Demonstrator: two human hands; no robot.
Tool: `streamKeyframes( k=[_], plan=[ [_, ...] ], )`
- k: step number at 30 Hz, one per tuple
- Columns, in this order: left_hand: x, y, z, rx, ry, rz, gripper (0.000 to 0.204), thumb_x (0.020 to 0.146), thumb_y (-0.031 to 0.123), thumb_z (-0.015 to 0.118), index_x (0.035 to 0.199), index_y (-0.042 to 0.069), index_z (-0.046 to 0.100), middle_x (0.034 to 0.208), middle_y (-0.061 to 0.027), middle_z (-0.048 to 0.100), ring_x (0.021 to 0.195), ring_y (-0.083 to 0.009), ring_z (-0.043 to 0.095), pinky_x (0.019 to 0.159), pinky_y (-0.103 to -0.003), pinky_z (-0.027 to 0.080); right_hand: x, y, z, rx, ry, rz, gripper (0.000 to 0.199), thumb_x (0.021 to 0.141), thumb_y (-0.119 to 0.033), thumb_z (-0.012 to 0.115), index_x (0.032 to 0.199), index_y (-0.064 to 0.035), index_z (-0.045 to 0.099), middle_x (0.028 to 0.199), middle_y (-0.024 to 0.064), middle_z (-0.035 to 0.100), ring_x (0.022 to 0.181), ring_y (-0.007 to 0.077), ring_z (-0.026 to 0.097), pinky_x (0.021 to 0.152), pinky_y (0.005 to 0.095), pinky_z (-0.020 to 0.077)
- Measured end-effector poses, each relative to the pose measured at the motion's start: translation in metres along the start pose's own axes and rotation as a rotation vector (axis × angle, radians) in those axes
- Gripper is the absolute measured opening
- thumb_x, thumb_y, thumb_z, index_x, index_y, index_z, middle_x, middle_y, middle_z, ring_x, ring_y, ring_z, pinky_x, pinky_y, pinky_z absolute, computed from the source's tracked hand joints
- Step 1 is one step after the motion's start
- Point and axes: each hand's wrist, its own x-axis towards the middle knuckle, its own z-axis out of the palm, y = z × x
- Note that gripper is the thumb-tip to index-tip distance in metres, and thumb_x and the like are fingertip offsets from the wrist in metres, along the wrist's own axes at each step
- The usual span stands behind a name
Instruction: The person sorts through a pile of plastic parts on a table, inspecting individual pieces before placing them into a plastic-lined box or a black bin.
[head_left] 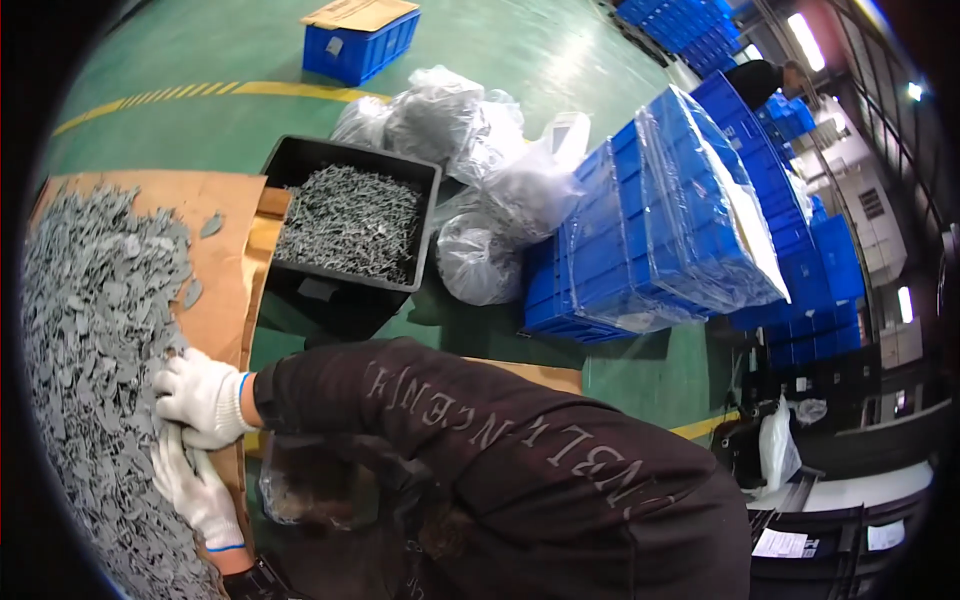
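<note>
Both my hands wear white knit gloves with blue-edged cuffs and rest close together at the near edge of a large heap of small flat grey pieces (95, 330). My right hand (200, 400) has its fingers curled down against the pieces. Near its fingertips is a small dark spot, too small to name. Just below it, my left hand (195, 490) lies along the heap with its fingers stretched out, their tips close beside the right hand. The heap is spread over brown cardboard (225, 210).
Beyond the cardboard stands a black bin (430, 190) filled with small grey screw-like parts (350, 220). Clear plastic bags (435, 115) and wrapped blue crates (650, 220) lie further right. A blue box (350, 50) with a cardboard top sits on the green floor. Another person (755, 80) is far off.
</note>
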Motion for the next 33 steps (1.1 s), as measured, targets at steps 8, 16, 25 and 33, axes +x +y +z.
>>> streamKeyframes(
  k=[8,16,25,33],
  plan=[
    [-0.003,0.01,-0.025,0.2,-0.035,-0.006,0.055,0.113,0.033,0.055,0.164,0.015,0.048,0.169,-0.0137,0.047,0.156,-0.0403,0.041,0.127,-0.054,0.031,0.0,-0.002,0.008,-0.02,0.065,-0.107,0.037,0.074,-0.044,0.078,0.1,-0.0175,0.083,0.127,0.0117,0.07,0.117,0.0354,0.062,0.097,0.0514,0.0476],
    [-0.028,0.015,-0.047,0.312,-0.164,-0.086,0.061,0.114,0.042,0.051,0.17,0.019,0.04,0.177,-0.0117,0.035,0.159,-0.0396,0.036,0.127,-0.059,0.027,0.001,0.006,0.01,-0.036,-0.035,-0.214,0.027,0.077,-0.04,0.075,0.096,-0.0228,0.083,0.126,0.0055,0.072,0.118,0.0325,0.063,0.097,0.0502,0.0485],
    [-0.034,-0.012,-0.025,0.303,-0.163,-0.121,0.063,0.115,0.045,0.048,0.172,0.02,0.037,0.179,-0.0106,0.032,0.161,-0.0403,0.033,0.128,-0.061,0.025,0.0,0.004,0.011,-0.018,0.009,-0.352,0.026,0.076,-0.037,0.077,0.095,-0.0197,0.082,0.127,0.0055,0.073,0.117,0.0349,0.063,0.097,0.0521,0.0499],
    [-0.027,0.005,-0.05,0.316,0.104,0.126,0.062,0.109,0.049,0.063,0.16,0.015,0.054,0.153,-0.0142,0.061,0.137,-0.0372,0.058,0.115,-0.059,0.044,0.007,0.013,0.015,-0.006,0.032,-0.281,0.027,0.077,-0.032,0.076,0.098,-0.016,0.079,0.119,0.0074,0.073,0.113,0.0334,0.068,0.093,0.0489,0.0553]
  ],
)
